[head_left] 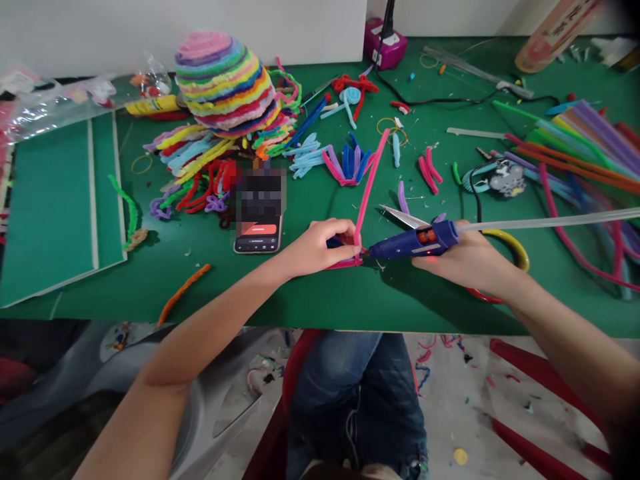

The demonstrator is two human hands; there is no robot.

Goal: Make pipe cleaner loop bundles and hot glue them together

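My left hand (325, 248) pinches a small bundle of pink and blue pipe cleaners near the table's front edge. From the bundle a long pink pipe cleaner (371, 183) rises up and to the right. My right hand (463, 260) is wrapped round a blue glue gun (413, 243), with a long clear glue stick (560, 219) out of its back. The gun's nozzle is at the bundle, close beside my left fingertips. Scissors (513, 248) with yellow and red handles lie partly under the gun and my right hand.
A phone (259, 210) lies left of my left hand. Behind it stands a striped pipe-cleaner piece (227, 83). A pink and blue piece (350, 163) lies at the middle. Loose pipe cleaners (585, 143) fill the right, a green board (50, 207) the left. A bottle (555, 37) stands back right.
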